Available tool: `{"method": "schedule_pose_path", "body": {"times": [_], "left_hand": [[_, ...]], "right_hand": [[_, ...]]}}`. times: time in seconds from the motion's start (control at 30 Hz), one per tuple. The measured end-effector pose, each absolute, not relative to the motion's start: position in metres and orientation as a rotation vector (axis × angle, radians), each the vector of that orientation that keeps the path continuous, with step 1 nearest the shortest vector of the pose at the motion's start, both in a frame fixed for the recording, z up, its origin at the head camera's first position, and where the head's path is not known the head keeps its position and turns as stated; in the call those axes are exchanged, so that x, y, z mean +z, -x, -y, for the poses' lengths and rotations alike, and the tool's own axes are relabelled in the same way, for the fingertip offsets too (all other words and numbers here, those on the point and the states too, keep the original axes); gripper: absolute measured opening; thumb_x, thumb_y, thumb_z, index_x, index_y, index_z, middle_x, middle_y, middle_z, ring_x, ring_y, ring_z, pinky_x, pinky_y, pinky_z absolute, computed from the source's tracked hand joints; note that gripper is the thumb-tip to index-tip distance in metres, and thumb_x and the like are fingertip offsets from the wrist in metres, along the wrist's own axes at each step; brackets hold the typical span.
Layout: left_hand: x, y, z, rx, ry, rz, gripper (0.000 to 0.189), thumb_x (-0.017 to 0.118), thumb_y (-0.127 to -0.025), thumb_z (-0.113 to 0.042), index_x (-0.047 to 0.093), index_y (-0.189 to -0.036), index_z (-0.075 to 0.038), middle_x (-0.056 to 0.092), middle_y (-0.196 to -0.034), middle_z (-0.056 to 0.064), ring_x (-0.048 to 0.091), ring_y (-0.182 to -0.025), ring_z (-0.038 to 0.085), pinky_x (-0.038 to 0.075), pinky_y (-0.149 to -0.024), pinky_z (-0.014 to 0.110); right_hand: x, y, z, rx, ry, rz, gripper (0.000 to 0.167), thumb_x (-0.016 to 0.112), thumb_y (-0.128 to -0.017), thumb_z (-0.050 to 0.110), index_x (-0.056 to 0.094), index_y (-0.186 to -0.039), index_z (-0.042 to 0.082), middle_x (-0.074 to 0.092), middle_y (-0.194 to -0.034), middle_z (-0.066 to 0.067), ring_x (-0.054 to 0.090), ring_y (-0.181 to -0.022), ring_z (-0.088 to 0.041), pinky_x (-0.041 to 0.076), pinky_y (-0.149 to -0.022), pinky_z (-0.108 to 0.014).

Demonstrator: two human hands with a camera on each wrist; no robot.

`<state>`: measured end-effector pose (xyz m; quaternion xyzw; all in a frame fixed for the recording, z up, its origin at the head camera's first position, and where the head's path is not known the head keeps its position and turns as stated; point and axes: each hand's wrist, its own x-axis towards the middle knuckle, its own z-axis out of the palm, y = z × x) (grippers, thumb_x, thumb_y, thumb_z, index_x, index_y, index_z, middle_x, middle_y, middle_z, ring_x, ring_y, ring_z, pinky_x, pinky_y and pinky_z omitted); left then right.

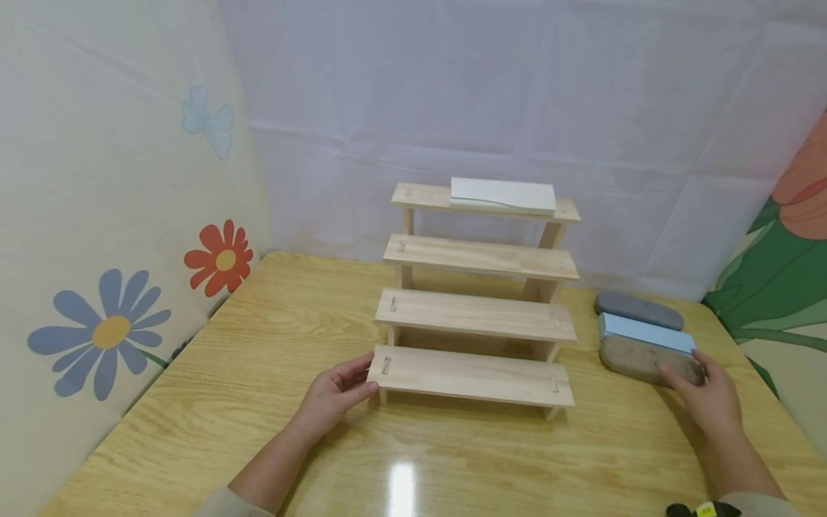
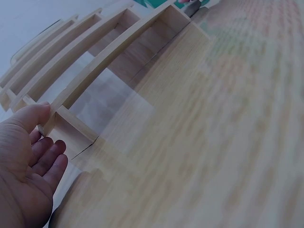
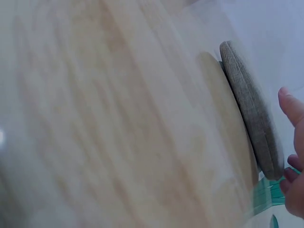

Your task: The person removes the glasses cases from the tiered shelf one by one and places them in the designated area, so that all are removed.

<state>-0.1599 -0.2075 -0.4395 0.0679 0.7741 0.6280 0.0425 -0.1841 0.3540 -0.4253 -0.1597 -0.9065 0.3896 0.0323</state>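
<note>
A four-tier wooden step shelf point(image 1: 474, 312) stands mid-table with its lowest board toward me. My left hand point(image 1: 334, 397) pinches the left end of that board, thumb and fingers at its edge; the left wrist view shows the hand point(image 2: 28, 166) at the board's corner. To the right, three elongated glasses cases lie side by side: a dark grey one point(image 1: 638, 310), a light blue one point(image 1: 646, 332) and a grey-brown one point(image 1: 636, 359). My right hand point(image 1: 711, 398) is at the right end of the grey-brown case point(image 3: 251, 111), fingers spread and not closed round it.
A white case point(image 1: 502, 194) lies on the shelf's top board. Pale cloth point(image 1: 400, 86) hangs behind the wood-grain table point(image 1: 310, 309). Flower-printed cloth point(image 1: 110, 215) stands along the left side and more printed cloth point(image 1: 788, 287) along the right. A small black-and-yellow object point(image 1: 704, 510) shows by the right sleeve.
</note>
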Motion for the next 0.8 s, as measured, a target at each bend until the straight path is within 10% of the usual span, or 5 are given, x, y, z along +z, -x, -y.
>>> {"method": "schedule_pose_path", "body": {"times": [0.8], "left_hand": [[-0.438, 0.16, 0.207, 1.937, -0.229, -2.348, 0.059, 0.069, -0.09, -0.01, 0.044, -0.141, 0.008, 0.054, -0.137, 0.028, 0.059, -0.121, 0.033, 0.052, -0.093, 0.017]], "right_hand": [[-0.398, 0.197, -0.338, 1.197, 0.286, 2.759, 0.091, 0.055, -0.096, 0.049, 0.011, -0.154, -0.006, 0.012, -0.155, -0.039, 0.017, -0.137, -0.061, 0.024, -0.106, -0.074]]}}
